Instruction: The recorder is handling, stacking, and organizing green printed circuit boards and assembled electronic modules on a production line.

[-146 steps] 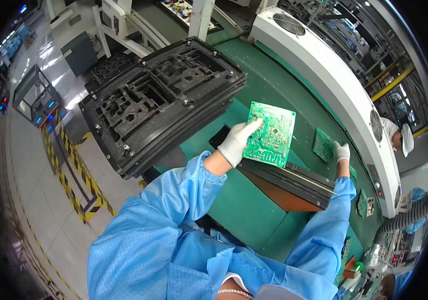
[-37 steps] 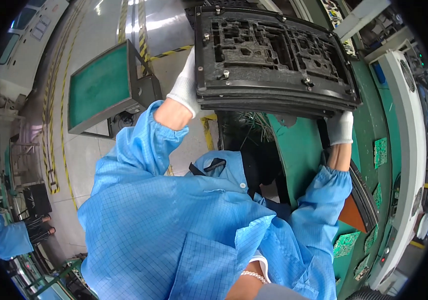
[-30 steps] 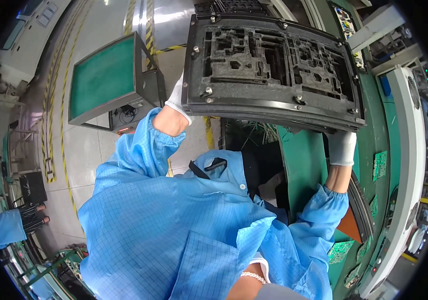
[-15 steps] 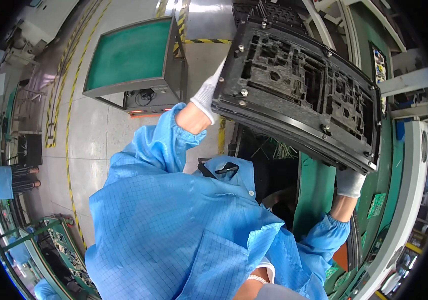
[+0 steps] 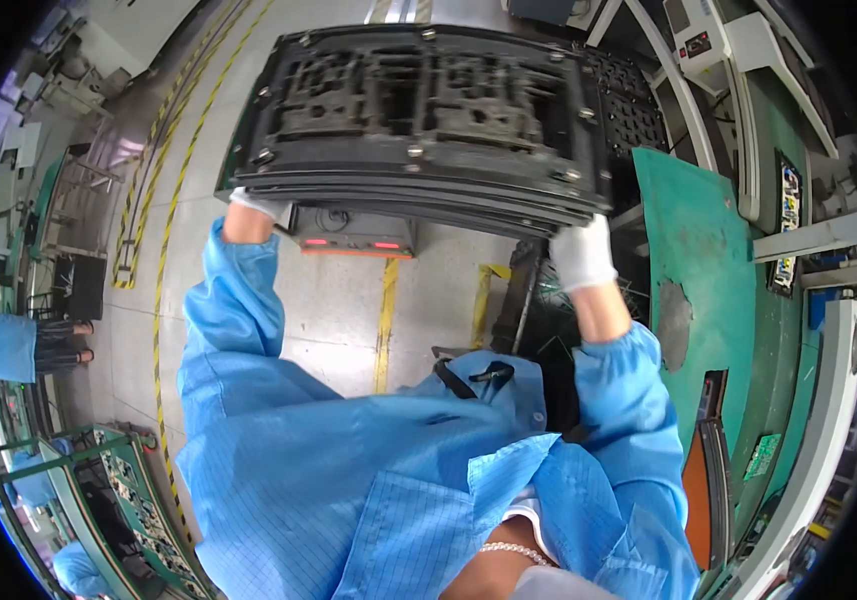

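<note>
Right now I am holding up a big, flat, black tray [image 5: 418, 120] made of hard plastic or metal; I cannot tell which. Its long side runs left to right in front of me, and its flat face tips toward me. That face is bumpy, full of square holes and sunken shapes, with small silver bolts along the rim. Along the near edge I can see thin layers stacked together like a sandwich.

Under it is the grey, shiny floor [image 5: 338, 300] with yellow lines [image 5: 384, 320] painted on it. To my right is a green, smooth work table [image 5: 698, 250] with a worn grey patch. Beneath the tray sits a dark box with small red lights [image 5: 353, 235].

My sleeves are blue, thin cloth with a fine grid. My right hand [image 5: 580, 252] in a white soft glove is closed on the tray's near right corner. My left hand [image 5: 260, 206], also in a white glove, grips the near left corner, mostly tucked under the edge.
</note>
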A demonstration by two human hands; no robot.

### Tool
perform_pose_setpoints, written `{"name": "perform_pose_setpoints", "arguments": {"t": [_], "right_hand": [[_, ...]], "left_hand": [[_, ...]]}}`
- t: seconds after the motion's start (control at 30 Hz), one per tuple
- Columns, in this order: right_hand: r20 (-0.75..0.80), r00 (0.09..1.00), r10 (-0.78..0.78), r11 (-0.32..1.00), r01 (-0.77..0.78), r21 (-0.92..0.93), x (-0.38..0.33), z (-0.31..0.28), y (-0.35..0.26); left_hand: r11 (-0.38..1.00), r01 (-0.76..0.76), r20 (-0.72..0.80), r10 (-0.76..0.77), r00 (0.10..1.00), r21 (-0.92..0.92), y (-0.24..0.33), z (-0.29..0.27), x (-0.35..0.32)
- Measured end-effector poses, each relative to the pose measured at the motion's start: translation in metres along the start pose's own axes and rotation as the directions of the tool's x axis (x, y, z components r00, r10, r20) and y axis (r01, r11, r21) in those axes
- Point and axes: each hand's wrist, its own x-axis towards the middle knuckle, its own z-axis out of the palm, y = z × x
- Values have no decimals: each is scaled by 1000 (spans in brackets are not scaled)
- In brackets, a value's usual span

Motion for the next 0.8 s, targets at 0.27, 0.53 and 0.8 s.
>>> {"name": "perform_pose_setpoints", "arguments": {"t": [0.27, 0.53, 0.8], "right_hand": [[69, 995, 73, 893, -96, 439, 73, 75, 3], [398, 850, 345, 906, -413, 96, 135, 161, 74], [331, 920, 211, 942, -282, 181, 132, 182, 63]], "left_hand": [[978, -114, -102, 133, 986, 177, 12, -64, -3], [928, -233, -195, 297, 935, 291, 27, -125, 26], [917, 27, -328, 115, 938, 399, 35, -85, 53]]}}
